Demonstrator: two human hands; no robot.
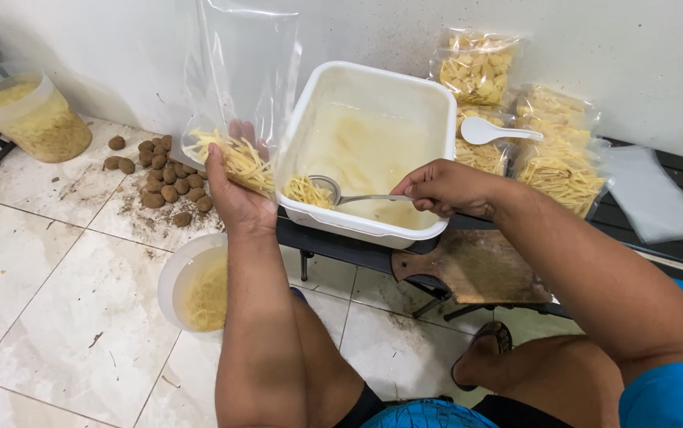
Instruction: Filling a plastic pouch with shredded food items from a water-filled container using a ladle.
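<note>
The left hand (234, 186) is closed around the lower part of a clear plastic bag (238, 87), holding it upright beside a white rectangular tub (373, 87); pale yellow potato strips (238, 162) lie in the bag's bottom. The right hand (444, 189) grips the handle of a metal slotted spoon (333, 192), whose bowl carries a small heap of strips at the tub's near left corner, just beside the bag. The tub holds cloudy liquid and rests on a low dark bench (658, 238). Filled bags (555, 158) and a white plastic spoon (492, 131) sit behind it; small brown potatoes (163, 178) lie on the tiled floor (40, 277).
</note>
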